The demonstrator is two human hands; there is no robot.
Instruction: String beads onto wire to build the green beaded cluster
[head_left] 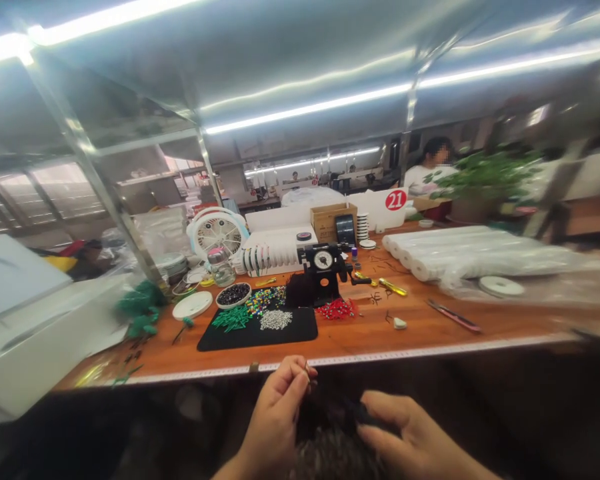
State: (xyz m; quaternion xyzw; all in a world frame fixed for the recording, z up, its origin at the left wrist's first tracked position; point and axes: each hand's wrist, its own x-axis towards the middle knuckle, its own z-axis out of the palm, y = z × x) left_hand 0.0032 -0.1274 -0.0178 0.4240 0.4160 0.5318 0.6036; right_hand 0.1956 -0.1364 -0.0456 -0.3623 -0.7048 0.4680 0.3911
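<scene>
Just below the front edge of the table, my left hand [280,403] is closed, thumb and index finger pinched together. Something thin and small shows at its fingertips, too fine to name. To the right, my right hand [405,430] is closed around a dark object whose shape is lost in shadow. Dark, blurred material lies between and below both hands. Beyond them on a black mat [300,331] are piles of green pieces [233,319], silvery beads [276,320] and mixed coloured beads [260,302]. Red pieces [336,309] lie beside the mat.
A black hand-cranked machine with a dial [325,273] stands behind the mat. Around it are a dish of black beads [233,295], a white lid [193,305], a fan [219,233], wrapped white rolls [460,250] and a cutter [454,316]. A person [430,170] sits beyond.
</scene>
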